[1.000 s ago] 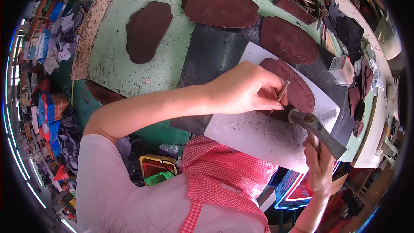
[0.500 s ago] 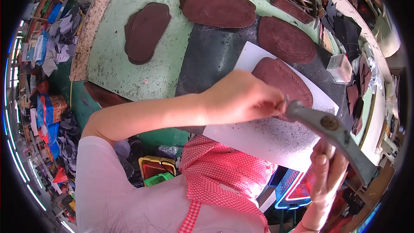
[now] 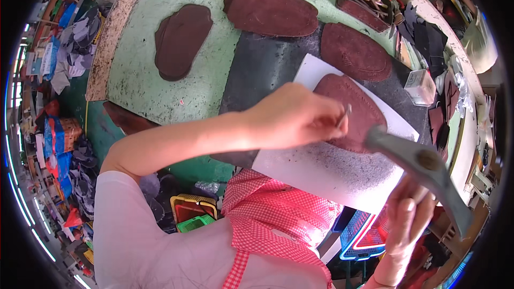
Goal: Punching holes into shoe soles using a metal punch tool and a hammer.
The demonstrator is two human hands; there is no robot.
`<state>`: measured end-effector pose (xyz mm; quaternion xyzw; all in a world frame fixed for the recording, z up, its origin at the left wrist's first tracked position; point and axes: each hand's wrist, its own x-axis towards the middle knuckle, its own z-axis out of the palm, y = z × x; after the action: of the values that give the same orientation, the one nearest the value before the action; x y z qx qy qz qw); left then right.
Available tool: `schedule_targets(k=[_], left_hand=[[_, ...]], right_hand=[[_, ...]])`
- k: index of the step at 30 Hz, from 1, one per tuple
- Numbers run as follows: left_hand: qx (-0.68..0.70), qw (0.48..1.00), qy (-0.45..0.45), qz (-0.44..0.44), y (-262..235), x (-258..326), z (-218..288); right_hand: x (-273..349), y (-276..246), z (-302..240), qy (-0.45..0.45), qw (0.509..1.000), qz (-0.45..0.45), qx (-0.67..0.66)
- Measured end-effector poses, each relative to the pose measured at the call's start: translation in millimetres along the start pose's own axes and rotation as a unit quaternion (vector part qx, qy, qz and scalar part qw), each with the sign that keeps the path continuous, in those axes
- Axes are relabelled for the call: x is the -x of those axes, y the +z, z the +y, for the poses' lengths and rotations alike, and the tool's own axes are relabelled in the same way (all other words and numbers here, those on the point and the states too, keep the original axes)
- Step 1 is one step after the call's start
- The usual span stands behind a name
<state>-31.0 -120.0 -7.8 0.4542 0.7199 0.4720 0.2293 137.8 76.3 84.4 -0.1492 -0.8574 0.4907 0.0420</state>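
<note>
My left hand (image 3: 297,118) is closed round a slim metal punch (image 3: 346,115), held upright over a dark brown leather piece (image 3: 353,104) with a row of small holes along its edge. The punch's lower tip is hidden by my fingers. In my right hand (image 3: 409,211) I grip a hammer (image 3: 423,156) with a grey metal head, its handle mostly hidden. The hammer's rounded face hangs just right of the punch, apart from it. Under the leather lies a white board (image 3: 316,174), speckled with dark marks, on a black mat (image 3: 257,67).
Further leather pieces lie on the green table: a stack (image 3: 270,9) at the back, one (image 3: 356,53) at the right and a smoother stack (image 3: 183,43) at the left. A tin of metal tools (image 3: 367,2) and a clear plastic box (image 3: 420,86) stand at the right.
The hammer has drawn away from the punch, to the right and slightly down. My left hand has shifted a little left with the punch, which now shows more clearly.
</note>
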Motion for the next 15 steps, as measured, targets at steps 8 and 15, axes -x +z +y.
schedule_targets(k=[8, 15], left_hand=[[-0.081, 0.995, 0.057, 0.014, 2, 5, 9], [0.118, 0.992, -0.046, -0.005, -7, 4, -1]], right_hand=[[12, -27, -2, -0.047, 0.987, -0.055, 0.142], [5, -7, -6, -0.021, 0.997, 0.035, -0.062]])
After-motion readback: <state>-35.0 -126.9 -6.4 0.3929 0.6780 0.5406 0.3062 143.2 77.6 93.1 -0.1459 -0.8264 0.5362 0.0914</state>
